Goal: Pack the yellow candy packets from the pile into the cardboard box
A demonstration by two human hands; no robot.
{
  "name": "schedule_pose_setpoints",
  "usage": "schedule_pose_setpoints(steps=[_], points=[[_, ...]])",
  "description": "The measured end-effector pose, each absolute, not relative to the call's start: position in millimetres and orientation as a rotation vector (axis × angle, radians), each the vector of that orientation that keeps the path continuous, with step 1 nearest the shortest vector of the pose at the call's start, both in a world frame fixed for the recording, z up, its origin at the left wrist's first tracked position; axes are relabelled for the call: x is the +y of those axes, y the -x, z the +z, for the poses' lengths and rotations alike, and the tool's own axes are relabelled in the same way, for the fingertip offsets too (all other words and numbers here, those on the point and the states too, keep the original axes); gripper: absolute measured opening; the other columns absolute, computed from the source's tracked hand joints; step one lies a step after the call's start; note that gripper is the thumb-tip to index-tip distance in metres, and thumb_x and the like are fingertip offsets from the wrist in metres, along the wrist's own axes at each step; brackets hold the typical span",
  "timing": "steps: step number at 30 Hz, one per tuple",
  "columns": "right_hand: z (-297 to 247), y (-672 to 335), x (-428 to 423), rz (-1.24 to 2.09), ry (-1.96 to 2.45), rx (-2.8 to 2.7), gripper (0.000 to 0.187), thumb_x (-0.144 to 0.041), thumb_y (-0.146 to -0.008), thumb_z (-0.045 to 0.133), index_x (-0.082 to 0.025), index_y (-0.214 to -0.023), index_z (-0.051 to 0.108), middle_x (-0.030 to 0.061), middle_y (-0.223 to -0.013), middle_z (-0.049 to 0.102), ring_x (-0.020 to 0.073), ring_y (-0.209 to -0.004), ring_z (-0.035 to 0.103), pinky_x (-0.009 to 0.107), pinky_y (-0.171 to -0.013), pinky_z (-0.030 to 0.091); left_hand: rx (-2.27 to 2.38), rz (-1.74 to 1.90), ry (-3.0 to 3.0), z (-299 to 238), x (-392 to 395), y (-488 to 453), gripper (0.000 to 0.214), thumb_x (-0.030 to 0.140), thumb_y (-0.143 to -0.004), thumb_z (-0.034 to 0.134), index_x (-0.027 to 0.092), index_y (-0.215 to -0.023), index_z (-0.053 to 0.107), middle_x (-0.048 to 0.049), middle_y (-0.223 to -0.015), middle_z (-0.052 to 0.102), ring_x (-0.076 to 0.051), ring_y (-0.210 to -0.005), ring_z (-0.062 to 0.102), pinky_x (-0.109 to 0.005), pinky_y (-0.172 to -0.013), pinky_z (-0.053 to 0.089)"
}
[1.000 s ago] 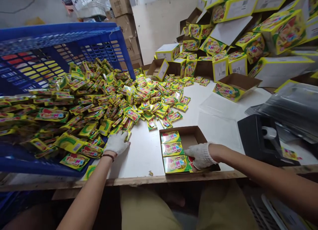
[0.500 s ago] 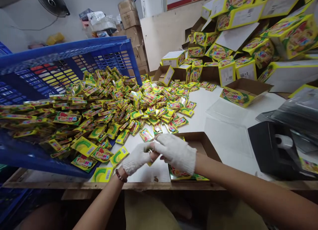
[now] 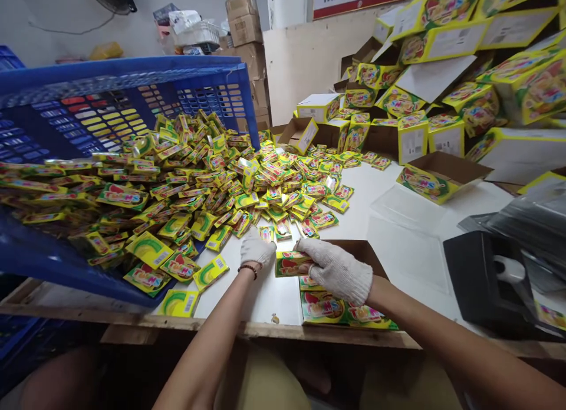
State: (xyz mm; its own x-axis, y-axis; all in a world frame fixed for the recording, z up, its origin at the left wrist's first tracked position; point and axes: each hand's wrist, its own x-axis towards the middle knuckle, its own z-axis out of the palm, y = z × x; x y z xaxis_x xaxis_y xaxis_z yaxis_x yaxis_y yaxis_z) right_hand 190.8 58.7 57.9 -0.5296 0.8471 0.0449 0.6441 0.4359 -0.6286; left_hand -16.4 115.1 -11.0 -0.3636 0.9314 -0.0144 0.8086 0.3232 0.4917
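My right hand (image 3: pixel 338 271), in a white knitted glove with bare fingertips, grips a small yellow-green candy box (image 3: pixel 288 263) with a melon picture. It hovers over the left edge of a brown-lined display carton (image 3: pixel 327 307), whose printed front faces me; my hand and forearm cover much of its inside. My left hand (image 3: pixel 257 249), gloved alike, reaches forward on the white tabletop. Its thumb and fingers are apart around a loose candy box (image 3: pixel 266 233) lying at the near edge of the heap; whether they touch it is unclear.
A tilted blue crate (image 3: pixel 247 103) spills a large heap of candy boxes (image 3: pixel 194 180) across the left and middle. Printed cartons (image 3: pixel 407 97) are stacked at the back right. A black device (image 3: pixel 477 280) and clear plastic sheets (image 3: pixel 404 239) lie to the right.
My hands, together before, have parted. The left moved forward and right to the heap's edge; the right moved slightly right, with the candy box now plainly visible in it. The view shifted a little.
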Motion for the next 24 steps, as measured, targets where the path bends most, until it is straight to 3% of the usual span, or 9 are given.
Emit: schedule_pose_setpoints(steps=[3, 7, 12, 15, 18, 21, 24], points=[[61.7, -180.1, 59.7, 0.811, 1.151, -2.418, 0.013, -0.013, -0.081, 0.055, -0.018, -0.092, 0.058, 0.0062, -0.093, 0.060, 0.0202, -0.087, 0.057, 0.030, -0.078, 0.045, 2.263, 0.582, -1.691, -4.6, 86.1, 26.5, 0.056, 0.028, -0.065, 0.071, 0.013, -0.117, 0.055, -0.0188, -0.116, 0.063, -0.033, -0.113, 0.059, -0.042, -0.094, 0.045], [66.6, -157.6, 71.6, 0.824, 0.851, -2.529, 0.015, -0.009, -0.076, 0.061, -0.016, -0.089, 0.058, 0.0107, -0.115, 0.054, 0.0217, -0.107, 0.053, 0.032, -0.092, 0.042, 2.093, 0.872, -2.336, -8.9, 17.6, 46.2, 0.065, 0.020, -0.071, 0.062, 0.015, -0.135, 0.046, -0.0157, -0.119, 0.062, -0.030, -0.112, 0.058, -0.044, -0.098, 0.045], [60.6, -122.2, 83.8, 1.175, 0.897, -2.759, 0.017, -0.021, -0.080, 0.063, -0.018, -0.095, 0.057, 0.0013, -0.090, 0.059, 0.0144, -0.076, 0.056, 0.023, -0.062, 0.042, 1.729, 1.083, -2.821, -26.9, -31.7, 81.1, 0.075, 0.028, -0.080, 0.062, 0.015, -0.147, 0.029, -0.0169, -0.122, 0.060, -0.028, -0.111, 0.059, -0.042, -0.093, 0.050], [47.8, -105.6, 76.9, 0.889, 0.946, -2.903, 0.021, -0.022, -0.081, 0.062, -0.018, -0.101, 0.057, 0.0053, -0.100, 0.061, 0.0173, -0.081, 0.060, 0.025, -0.061, 0.043, 1.870, 0.934, -2.625, -33.6, -23.9, 116.5, 0.062, 0.041, -0.088, 0.053, 0.014, -0.141, 0.038, -0.0171, -0.126, 0.058, -0.028, -0.115, 0.057, -0.043, -0.095, 0.049], [34.0, -95.7, 62.5, 0.430, 0.841, -3.142, 0.046, -0.019, -0.070, 0.073, -0.017, -0.113, 0.055, 0.0113, -0.110, 0.060, 0.0252, -0.088, 0.063, 0.032, -0.066, 0.049, 2.271, 0.559, -2.414, -33.7, -1.8, 146.4, 0.051, 0.042, -0.087, 0.048, 0.009, -0.124, 0.055, -0.0211, -0.119, 0.060, -0.035, -0.113, 0.055, -0.050, -0.095, 0.045], [25.4, -92.0, 50.0, 0.249, 0.763, -3.251, 0.068, -0.016, -0.059, 0.080, -0.014, -0.120, 0.050, 0.0119, -0.106, 0.062, 0.0289, -0.086, 0.064, 0.038, -0.068, 0.053, 2.467, 0.271, -2.132, -27.8, 15.8, 152.4, 0.051, 0.040, -0.081, 0.052, 0.008, -0.120, 0.060, -0.0208, -0.108, 0.064, -0.038, -0.107, 0.057, -0.055, -0.095, 0.041], [21.6, -92.6, 44.0, 0.187, 0.762, -3.227, 0.046, -0.018, -0.073, 0.071, -0.012, -0.114, 0.053, 0.0128, -0.102, 0.062, 0.0288, -0.089, 0.063, 0.041, -0.072, 0.054, 2.122, 0.584, -1.782, -21.9, 20.6, 133.6, 0.043, 0.047, -0.074, 0.059, 0.017, -0.104, 0.067, -0.0130, -0.102, 0.068, -0.032, -0.102, 0.059, -0.047, -0.097, 0.042]])
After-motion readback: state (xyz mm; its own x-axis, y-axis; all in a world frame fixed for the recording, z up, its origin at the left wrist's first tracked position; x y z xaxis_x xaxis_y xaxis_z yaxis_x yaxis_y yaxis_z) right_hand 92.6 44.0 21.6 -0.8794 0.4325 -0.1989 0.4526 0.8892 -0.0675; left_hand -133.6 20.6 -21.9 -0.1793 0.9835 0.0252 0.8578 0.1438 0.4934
